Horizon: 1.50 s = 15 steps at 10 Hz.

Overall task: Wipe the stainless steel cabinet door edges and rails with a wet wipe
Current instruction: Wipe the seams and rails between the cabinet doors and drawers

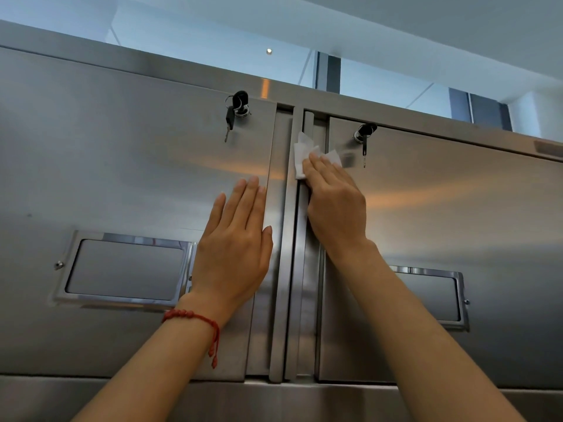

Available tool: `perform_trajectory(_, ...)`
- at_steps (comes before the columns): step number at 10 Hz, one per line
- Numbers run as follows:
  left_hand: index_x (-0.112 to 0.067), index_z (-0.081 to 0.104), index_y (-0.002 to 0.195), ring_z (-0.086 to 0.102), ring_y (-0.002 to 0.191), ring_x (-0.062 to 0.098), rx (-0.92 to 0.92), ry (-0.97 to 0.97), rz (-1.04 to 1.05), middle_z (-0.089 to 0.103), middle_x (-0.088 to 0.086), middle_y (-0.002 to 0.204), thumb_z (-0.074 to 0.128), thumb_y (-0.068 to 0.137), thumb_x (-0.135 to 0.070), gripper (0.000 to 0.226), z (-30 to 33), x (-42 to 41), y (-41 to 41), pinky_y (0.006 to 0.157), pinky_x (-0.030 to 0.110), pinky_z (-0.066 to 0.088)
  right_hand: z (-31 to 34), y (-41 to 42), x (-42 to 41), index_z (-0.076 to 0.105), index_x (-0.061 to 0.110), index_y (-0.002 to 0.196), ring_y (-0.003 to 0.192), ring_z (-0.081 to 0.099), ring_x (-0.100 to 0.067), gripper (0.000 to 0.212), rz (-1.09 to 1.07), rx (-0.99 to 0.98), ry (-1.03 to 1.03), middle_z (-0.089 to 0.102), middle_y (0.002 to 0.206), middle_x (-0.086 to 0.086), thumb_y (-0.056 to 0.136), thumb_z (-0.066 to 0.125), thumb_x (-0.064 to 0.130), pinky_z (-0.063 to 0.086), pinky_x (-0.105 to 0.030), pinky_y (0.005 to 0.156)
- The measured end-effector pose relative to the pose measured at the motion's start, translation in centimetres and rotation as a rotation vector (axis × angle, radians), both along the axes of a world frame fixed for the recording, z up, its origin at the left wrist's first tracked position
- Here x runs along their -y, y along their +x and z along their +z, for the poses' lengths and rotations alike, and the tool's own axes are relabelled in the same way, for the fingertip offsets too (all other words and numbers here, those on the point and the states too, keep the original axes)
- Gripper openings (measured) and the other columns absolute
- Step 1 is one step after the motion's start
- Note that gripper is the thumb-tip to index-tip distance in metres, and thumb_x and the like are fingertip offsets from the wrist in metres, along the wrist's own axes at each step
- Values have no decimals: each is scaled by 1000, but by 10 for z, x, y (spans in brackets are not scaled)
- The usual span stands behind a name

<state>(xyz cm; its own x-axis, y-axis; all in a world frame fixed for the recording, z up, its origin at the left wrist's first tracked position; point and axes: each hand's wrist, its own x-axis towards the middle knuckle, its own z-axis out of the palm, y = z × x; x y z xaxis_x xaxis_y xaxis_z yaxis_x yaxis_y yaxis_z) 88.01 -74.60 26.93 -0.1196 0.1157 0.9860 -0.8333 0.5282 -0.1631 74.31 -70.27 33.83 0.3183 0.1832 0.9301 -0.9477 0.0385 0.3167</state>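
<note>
Two stainless steel cabinet doors fill the view: the left door point(122, 166) and the right door point(457, 208). Between them run vertical rails point(289, 269). My right hand point(335, 202) presses a white wet wipe point(301, 153) flat against the rail by the right door's edge, fingers straight and pointing up. The wipe sticks out above and beside my fingertips. My left hand point(237, 239) rests flat and open on the left door next to its right edge, a red bracelet on the wrist.
A lock with hanging keys point(237, 108) sits near the top of the left door, and another lock with a key point(364, 135) on the right door. Each door has a recessed framed handle point(125, 269) lower down. A steel ledge point(274, 397) runs below.
</note>
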Motion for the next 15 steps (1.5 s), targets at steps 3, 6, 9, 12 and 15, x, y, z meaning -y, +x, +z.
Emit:
perform_trajectory(3, 0, 32, 140, 25, 138, 30, 5, 15, -2, 29, 18, 148, 26, 93, -29, 56, 0, -1, 0, 112, 46, 23, -3, -1, 0, 64, -8, 113, 108, 62, -35, 39, -8, -26, -40, 62, 116, -25, 74, 70, -11, 39, -41, 98)
perform_trajectory(6, 1, 33, 140, 26, 137, 31, 5, 10, -6, 30, 19, 147, 26, 93, -29, 56, 0, -2, 0, 112, 48, 25, -5, -3, 1, 64, -8, 112, 106, 62, -36, 38, 7, -46, -35, 62, 115, -26, 74, 72, -8, 43, -46, 95)
perform_trajectory(9, 0, 32, 140, 26, 138, 30, 3, 16, -12, 30, 18, 147, 26, 93, -29, 56, 0, -3, 0, 112, 47, 24, -15, -4, 1, 66, -7, 110, 105, 63, -35, 40, -8, -68, -58, 64, 113, -25, 71, 76, -8, 44, -44, 95)
perform_trajectory(12, 1, 32, 140, 25, 138, 30, 5, 16, -11, 29, 18, 147, 25, 93, -29, 56, 0, -3, 0, 112, 46, 22, -24, -4, 1, 65, -8, 111, 106, 63, -35, 41, -11, -60, -45, 63, 114, -25, 71, 75, -9, 44, -45, 95)
perform_trajectory(15, 1, 31, 140, 25, 138, 30, 2, 18, -8, 29, 18, 147, 24, 93, -29, 56, 0, -4, 1, 113, 46, 22, -33, -4, 2, 64, -8, 111, 107, 62, -36, 44, -11, -56, -31, 62, 115, -26, 70, 78, -7, 44, -46, 94)
